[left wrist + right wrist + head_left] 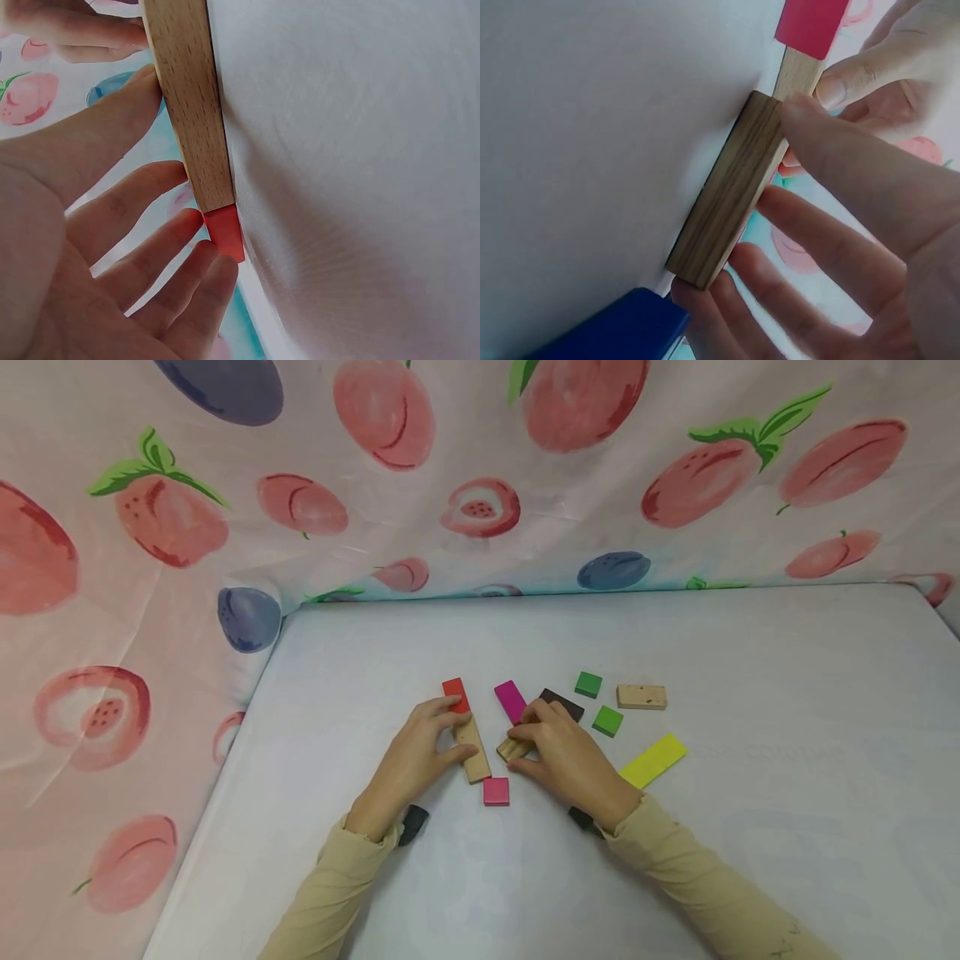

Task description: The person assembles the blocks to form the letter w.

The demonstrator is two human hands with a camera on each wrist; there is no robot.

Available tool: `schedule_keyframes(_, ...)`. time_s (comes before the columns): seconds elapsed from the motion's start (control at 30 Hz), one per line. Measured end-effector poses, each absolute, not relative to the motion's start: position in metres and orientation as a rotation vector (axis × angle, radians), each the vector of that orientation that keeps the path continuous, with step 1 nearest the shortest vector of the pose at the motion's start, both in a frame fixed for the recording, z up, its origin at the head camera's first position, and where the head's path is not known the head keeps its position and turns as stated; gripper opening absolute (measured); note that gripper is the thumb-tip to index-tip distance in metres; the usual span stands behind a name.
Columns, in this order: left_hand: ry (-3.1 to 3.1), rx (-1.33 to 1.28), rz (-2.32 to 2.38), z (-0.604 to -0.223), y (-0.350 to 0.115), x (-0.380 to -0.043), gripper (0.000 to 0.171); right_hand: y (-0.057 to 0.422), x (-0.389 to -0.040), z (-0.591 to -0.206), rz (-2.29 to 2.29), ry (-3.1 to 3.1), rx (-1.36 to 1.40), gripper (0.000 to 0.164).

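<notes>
In the head view, my left hand (412, 752) rests its fingertips on a red block (454, 692) and a plain wooden block (472, 750), lined up end to end. Its thumb touches the plain block's side, and the fingers are loosely bent in the left wrist view. My right hand (566, 747) holds a striped wooden block (727, 187), with the thumb at one end and fingertips along the side and at the other end. A pink square block (496, 792) lies near the plain block's lower end. Beyond my right fingers lie a magenta block (511, 700) and a partly covered dark block (564, 703).
Two green blocks (588, 684) and a speckled wooden block (641, 697) lie to the right. A yellow block (656, 760) is beside my right wrist. A blue block (615, 330) shows in the right wrist view. Fruit-patterned cloth (480, 460) borders the white table (787, 693).
</notes>
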State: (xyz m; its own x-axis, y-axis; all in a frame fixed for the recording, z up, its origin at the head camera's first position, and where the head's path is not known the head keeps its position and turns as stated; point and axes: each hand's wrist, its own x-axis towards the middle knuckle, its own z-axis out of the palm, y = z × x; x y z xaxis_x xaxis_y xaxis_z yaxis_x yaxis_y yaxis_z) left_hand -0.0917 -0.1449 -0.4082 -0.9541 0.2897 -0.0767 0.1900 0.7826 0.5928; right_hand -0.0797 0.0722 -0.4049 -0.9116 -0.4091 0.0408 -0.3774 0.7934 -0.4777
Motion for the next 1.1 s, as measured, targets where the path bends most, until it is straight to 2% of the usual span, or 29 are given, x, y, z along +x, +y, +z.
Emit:
schedule_keyframes(0.6, 2.800, 0.369, 0.916, -0.407, -0.144, -0.092, 0.049, 0.081, -0.080, -0.405, -0.840, 2.831, -0.763, 0.028)
schedule_keyframes(1.1, 2.802, 0.366, 0.914, -0.408, -0.144, -0.092, 0.049, 0.084, -0.081, -0.405, -0.804, 2.792, -0.850, 0.029)
